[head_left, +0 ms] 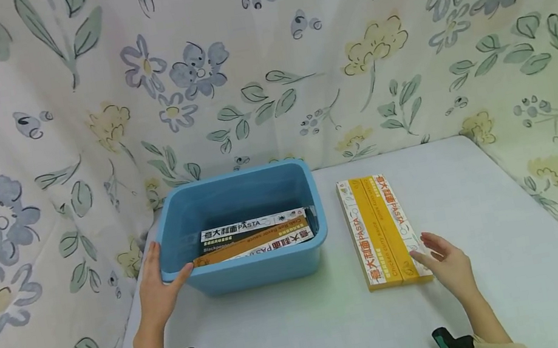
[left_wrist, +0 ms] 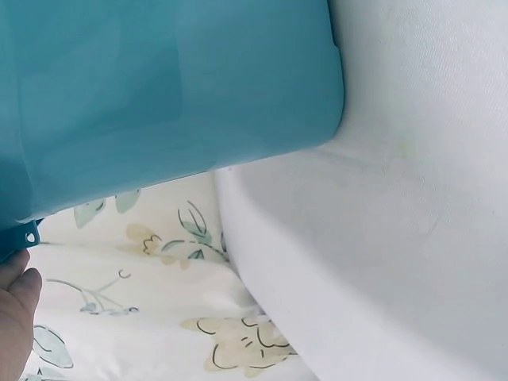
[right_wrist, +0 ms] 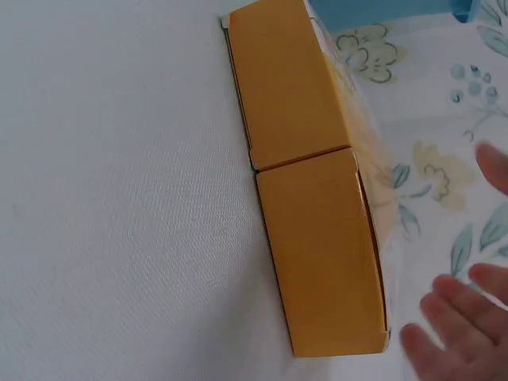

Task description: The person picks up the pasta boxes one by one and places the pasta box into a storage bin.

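A blue plastic bin (head_left: 251, 274) stands on the table with several pasta boxes (head_left: 254, 224) lying inside, in white, black and orange-brown. My left hand (head_left: 158, 296) rests on its near left corner, fingers straight along the left rim and thumb stretched to the front rim. In the left wrist view, fingertips (left_wrist: 24, 278) meet a small tab under the rim. To the bin's right, two yellow-and-white pasta boxes (head_left: 382, 230) lie flat side by side. My right hand (head_left: 452, 268) is at their near right corner, fingers spread and loosely bent, thumb over the box edge, holding nothing.
The white table (head_left: 295, 337) runs under everything. A floral curtain (head_left: 261, 66) hangs behind the table and along both sides. Black wrist-worn devices (head_left: 451, 342) sit on both forearms.
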The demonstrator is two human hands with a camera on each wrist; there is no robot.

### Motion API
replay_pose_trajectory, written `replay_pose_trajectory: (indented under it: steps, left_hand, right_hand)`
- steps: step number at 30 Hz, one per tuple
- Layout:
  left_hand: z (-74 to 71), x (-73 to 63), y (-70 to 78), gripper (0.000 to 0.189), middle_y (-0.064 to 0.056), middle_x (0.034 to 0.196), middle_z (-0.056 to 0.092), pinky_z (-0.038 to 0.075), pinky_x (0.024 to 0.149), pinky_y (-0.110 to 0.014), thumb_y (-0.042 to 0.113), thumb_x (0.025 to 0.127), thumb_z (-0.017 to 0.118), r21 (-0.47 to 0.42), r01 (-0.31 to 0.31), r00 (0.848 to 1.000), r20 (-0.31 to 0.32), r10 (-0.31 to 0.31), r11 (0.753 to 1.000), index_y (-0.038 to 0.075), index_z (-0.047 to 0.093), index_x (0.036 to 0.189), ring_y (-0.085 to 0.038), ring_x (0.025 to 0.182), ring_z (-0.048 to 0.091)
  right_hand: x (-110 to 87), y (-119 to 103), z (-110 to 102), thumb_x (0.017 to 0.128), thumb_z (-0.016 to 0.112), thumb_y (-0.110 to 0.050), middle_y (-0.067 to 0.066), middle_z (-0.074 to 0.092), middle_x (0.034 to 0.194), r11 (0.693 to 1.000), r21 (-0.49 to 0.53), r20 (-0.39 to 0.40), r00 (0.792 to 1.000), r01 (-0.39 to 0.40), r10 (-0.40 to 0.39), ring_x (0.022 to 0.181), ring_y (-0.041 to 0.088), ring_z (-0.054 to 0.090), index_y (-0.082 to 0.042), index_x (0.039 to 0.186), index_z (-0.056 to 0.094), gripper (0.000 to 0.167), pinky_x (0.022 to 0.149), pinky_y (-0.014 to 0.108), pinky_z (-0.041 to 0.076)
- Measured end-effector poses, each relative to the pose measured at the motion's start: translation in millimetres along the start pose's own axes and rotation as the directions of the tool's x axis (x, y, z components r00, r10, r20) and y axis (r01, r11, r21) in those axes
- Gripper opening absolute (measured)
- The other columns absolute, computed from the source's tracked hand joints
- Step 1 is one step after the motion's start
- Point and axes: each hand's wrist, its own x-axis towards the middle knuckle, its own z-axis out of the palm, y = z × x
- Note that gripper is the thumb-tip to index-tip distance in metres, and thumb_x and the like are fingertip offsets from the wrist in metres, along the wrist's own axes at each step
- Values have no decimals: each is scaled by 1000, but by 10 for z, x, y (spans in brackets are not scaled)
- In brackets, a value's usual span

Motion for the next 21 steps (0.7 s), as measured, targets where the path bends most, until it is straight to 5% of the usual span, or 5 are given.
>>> replay_pose_trajectory:
  steps: [3,5,11,21]
  left_hand:
    - [3,3,-1,94,-20,161,10,15,107,-71,40,88,66,-1,-1,1000,-2,1,1000,5,11,156,-46,144,11]
    - [6,5,-3,94,-20,161,10,15,107,-71,40,88,66,-3,-3,1000,-4,3,1000,5,11,156,-46,144,11]
    - [15,9,-6,94,-20,161,11,15,107,-71,39,88,67,-10,-7,1000,-11,7,1000,4,12,156,-45,144,11]
    - [19,13,-19,94,-21,160,12,15,107,-70,39,88,67,-10,-16,1000,-18,15,1000,4,13,156,-45,144,12]
  right_hand:
    - [-93,-217,-3,79,81,-35,33,25,151,998,-59,141,990,-16,24,135,50,30,8,152,12,109,106,59,32]
    - [-103,-231,37,73,85,-37,33,28,150,994,-110,188,982,-1,22,132,50,36,8,151,7,119,103,60,35]
    - [-76,-102,176,65,89,-38,30,50,128,986,-152,166,985,70,-44,111,39,53,8,146,21,115,94,58,44]
    - [-119,-134,163,64,89,-42,32,53,128,984,-177,161,986,-17,46,110,42,55,7,148,21,119,91,59,44]
